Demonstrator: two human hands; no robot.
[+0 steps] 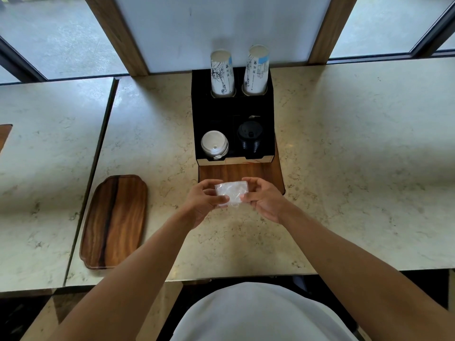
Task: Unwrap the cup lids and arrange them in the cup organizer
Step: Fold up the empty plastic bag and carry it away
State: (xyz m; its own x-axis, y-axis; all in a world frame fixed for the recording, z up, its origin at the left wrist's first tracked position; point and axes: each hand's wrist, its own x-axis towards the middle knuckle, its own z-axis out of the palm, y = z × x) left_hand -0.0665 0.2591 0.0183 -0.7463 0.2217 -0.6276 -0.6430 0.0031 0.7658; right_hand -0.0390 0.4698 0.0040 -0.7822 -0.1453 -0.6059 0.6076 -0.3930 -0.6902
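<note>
A small clear plastic wrapper (231, 193) is being held between both hands just above the marble counter (344, 168). It is being pinched at its left edge by the left hand (205, 201), thumb underneath and fingers curled over the top, and at its right edge by the right hand (262, 200) in the same way. The fingertips (225, 198) of the two hands are being kept close together, with the crumpled film bunched between them. Whether a lid is being enclosed by the film cannot be told; it appears empty or nearly flat.

Just beyond the fingers, a wooden board (243, 172) is being used as a base for the black cup organizer (232, 107). In the compartment nearest the left fingers, a stack of white lids (214, 143) is being stored; in the one nearest the right fingers, a stack of black lids (250, 136) is being stored. Farther from the hands, at the back, two stacks of paper cups (221, 72) are being held upright in their slots. Well to the left of the left hand, an empty wooden tray (115, 221) is lying on the counter.

The task is judged to be far along: both lid compartments are being occupied, and no wrapped lids are being seen elsewhere on the counter. What is left seems to be the disposal of the wrapper, unless a last lid is being hidden inside it.
</note>
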